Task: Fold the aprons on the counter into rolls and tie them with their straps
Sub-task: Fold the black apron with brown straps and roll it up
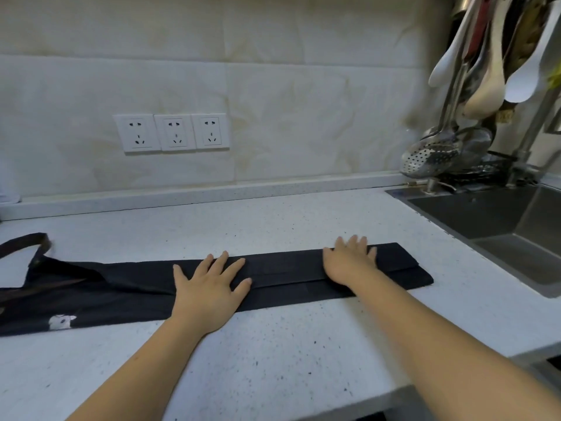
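Neither grip is closed on anything: the left hand (209,287) and the right hand (349,262) lie flat, fingers straight and spread, pressing on the black fabric apron (288,268). The apron is folded into a long narrow strip on the white speckled stone bench (273,360). Its long axis runs left to right across the person's front. The squared end lies just beyond the right hand, so a roll would likely start there. The unfolded bib end and dark looped strap (27,240) trail well left of the left hand.
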Tool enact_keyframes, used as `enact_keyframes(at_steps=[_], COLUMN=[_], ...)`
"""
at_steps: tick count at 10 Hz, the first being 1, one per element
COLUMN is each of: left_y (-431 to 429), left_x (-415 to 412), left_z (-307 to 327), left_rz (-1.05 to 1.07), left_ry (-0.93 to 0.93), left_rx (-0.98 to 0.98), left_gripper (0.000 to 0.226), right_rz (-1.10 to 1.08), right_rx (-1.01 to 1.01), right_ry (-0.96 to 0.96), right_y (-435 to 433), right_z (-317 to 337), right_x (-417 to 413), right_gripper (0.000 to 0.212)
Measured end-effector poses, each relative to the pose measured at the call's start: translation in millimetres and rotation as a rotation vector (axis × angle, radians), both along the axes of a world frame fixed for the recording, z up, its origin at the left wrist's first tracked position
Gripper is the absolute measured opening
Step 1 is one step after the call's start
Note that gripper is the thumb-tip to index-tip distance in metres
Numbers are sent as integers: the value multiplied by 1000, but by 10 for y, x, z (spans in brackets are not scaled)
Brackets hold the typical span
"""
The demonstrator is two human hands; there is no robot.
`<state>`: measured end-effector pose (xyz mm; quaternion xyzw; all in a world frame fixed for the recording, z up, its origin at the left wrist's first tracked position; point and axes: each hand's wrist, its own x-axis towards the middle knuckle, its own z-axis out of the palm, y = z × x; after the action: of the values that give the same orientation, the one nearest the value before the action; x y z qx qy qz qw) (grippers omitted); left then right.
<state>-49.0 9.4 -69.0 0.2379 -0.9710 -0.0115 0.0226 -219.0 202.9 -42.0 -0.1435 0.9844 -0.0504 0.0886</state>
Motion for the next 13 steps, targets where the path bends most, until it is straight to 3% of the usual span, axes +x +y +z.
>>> enact_keyframes(at_steps=[1,2,5,7,9,11,13], left_y=[44,25,-956,-1553,-1550,-1691,-1779], left_x=[30,71,613,1183,1166,1185,1110], left_z=[29,36,134,96,87,134,94], left_rz=[-17,-20,423,623,687,775,852], left_ry=[42,50,-43,-56,14,181,26], left_rx=[15,19,169,135,114,-36,-31], left_gripper=[53,52,70,78,73,43,58], right_rz=[278,362,373,377,382,383,381], right_rx=[-94,-79,-34,-30,-32,-41,-39], right_ry=[-4,39,98,108,95,98,99], right_y=[-662,-868,-903,-909,-940,-936,-939], right_z=[-107,-187,-223,-244,-216,-194,-204], right_x=[525,714,716,701,751,772,780], right_gripper=[57,55,57,57,57,57,58])
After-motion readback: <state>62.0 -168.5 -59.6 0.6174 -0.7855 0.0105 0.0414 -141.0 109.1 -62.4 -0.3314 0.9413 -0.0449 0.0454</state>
